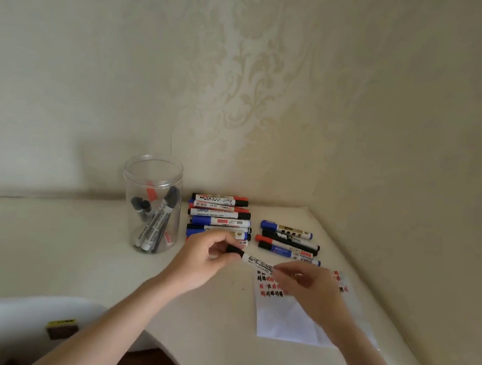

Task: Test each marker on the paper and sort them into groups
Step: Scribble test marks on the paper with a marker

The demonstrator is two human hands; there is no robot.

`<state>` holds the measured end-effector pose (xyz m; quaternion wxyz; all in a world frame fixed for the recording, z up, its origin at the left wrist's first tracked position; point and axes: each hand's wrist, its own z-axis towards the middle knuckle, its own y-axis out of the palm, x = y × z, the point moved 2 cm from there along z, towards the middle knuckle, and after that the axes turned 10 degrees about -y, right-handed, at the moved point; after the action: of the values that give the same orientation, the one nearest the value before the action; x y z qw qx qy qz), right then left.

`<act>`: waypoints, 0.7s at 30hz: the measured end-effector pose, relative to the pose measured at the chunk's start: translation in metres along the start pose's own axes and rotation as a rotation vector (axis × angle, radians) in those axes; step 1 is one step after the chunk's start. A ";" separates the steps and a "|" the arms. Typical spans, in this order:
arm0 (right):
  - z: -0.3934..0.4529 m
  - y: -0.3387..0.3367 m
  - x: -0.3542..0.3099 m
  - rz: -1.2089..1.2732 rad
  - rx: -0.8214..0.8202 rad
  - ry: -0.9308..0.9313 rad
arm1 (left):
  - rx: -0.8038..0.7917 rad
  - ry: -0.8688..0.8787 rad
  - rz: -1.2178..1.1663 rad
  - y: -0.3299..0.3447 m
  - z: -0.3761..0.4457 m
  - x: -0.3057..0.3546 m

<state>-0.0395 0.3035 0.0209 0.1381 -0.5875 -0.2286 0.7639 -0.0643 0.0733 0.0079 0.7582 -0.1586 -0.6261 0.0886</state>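
Black cap [234, 251] pinched by left hand [202, 262]; right hand [302, 282] grips the marker [257, 262] barrel: better pull straight, over the paper [288, 319].

Cream damask-patterned wallpaper [243, 79] rises behind a pale tabletop [65, 248].

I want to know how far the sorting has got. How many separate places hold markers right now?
4: the clear jar at left, the big pile beside it, the smaller group right of that, and one marker held between both hands. Others may lie hidden underneath.
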 end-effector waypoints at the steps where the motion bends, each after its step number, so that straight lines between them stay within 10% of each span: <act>1: 0.003 0.005 -0.003 -0.156 -0.034 -0.070 | 0.013 0.023 0.036 0.001 0.002 0.000; 12: 0.056 -0.016 0.047 -0.842 0.107 -0.053 | 0.252 0.106 0.674 -0.014 0.018 -0.034; 21: 0.070 0.002 0.054 -0.893 0.129 -0.098 | 0.253 -0.007 1.047 -0.012 0.042 -0.041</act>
<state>-0.1207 0.3142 -0.0110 0.4794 -0.3845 -0.4180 0.6690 -0.1140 0.0537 -0.0189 0.6236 -0.3568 -0.4502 0.5302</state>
